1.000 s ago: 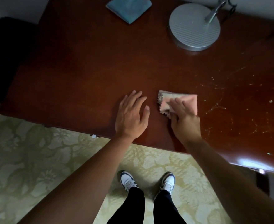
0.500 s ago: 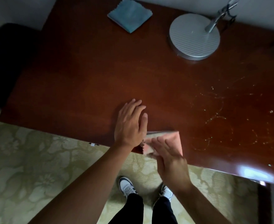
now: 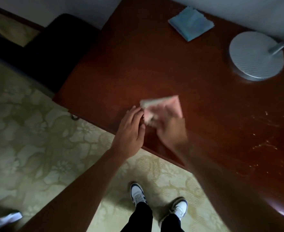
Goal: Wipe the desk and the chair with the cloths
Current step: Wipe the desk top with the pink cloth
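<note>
A folded pink cloth (image 3: pixel 171 104) lies on the dark red-brown desk (image 3: pixel 154 67) near its front edge. My right hand (image 3: pixel 170 129) presses flat on the cloth's near part; hand and cloth are blurred by motion. My left hand (image 3: pixel 131 131) rests flat on the desk just left of the cloth, fingers straight, fingertips close to the cloth's left edge. A folded blue cloth (image 3: pixel 190 23) lies at the back of the desk. A dark chair (image 3: pixel 54 47) stands at the desk's left end. Pale specks and streaks (image 3: pixel 263 141) mark the desk on the right.
A round grey lamp base (image 3: pixel 256 55) with a metal stem stands at the back right of the desk. A pale patterned carpet (image 3: pixel 29 131) covers the floor, where my two white shoes (image 3: pixel 137 194) stand. A white object (image 3: pixel 5 218) shows at the bottom left corner.
My right hand pulled the pink cloth toward the desk's front edge, then pushed it away again up the desk. My left hand stayed flat beside it. The view shifted to the left.
</note>
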{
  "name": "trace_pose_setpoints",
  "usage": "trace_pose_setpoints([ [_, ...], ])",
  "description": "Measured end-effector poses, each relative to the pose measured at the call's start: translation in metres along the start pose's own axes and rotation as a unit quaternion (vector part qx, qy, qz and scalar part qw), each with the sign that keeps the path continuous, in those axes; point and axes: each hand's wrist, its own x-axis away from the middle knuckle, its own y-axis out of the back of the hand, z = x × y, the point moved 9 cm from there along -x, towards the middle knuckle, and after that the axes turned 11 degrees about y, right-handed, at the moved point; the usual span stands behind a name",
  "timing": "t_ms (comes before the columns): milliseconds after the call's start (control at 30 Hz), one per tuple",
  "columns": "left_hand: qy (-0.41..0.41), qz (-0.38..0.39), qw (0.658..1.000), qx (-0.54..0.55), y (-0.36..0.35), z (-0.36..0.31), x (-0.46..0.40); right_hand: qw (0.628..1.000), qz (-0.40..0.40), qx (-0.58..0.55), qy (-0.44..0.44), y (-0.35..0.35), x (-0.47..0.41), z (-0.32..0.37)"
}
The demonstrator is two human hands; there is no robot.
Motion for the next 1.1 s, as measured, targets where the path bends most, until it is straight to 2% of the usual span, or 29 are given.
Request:
trace_pose_setpoints([
  [67,0.036,0.006,0.998,0.045,0.0,-0.001,-0.003,0.999,0.032,-0.01,0.031,-0.008,0.038,0.028],
  [167,0.036,0.008,0.998,0.05,0.002,-0.002,-0.002,0.997,0.044,-0.004,0.06,0.0,0.043,0.019],
  [300,0.019,0.009,0.998,0.057,0.004,-0.006,0.0,0.997,0.024,0.02,-0.064,0.018,-0.024,-0.048],
  [367,0.028,0.003,0.996,0.081,0.005,-0.005,0.0,0.995,0.016,0.021,-0.094,0.013,-0.046,-0.055],
  [467,0.051,-0.031,0.992,0.109,0.011,-0.002,-0.002,0.999,0.021,-0.004,-0.033,-0.006,-0.026,-0.007],
  [633,0.082,-0.051,0.989,0.111,0.009,0.0,0.001,0.995,0.065,-0.043,0.057,-0.014,0.095,0.061],
  [700,0.042,-0.056,0.997,0.035,-0.007,-0.017,0.004,0.998,0.038,-0.02,0.044,0.008,0.123,0.044],
  [800,-0.009,-0.045,0.997,-0.064,-0.043,-0.053,0.015,0.999,-0.003,0.022,-0.042,0.05,0.127,-0.011],
  [933,-0.065,-0.015,0.996,-0.054,-0.1,-0.133,0.019,0.988,-0.1,0.002,-0.12,0.127,0.124,-0.078],
  [1033,-0.06,0.003,0.998,-0.034,-0.136,-0.183,0.014,0.97,-0.173,0.005,-0.174,0.179,0.145,-0.125],
  [1100,-0.07,0.015,0.997,-0.037,-0.16,-0.216,0.007,0.956,-0.194,0.007,-0.219,0.206,0.164,-0.16],
])
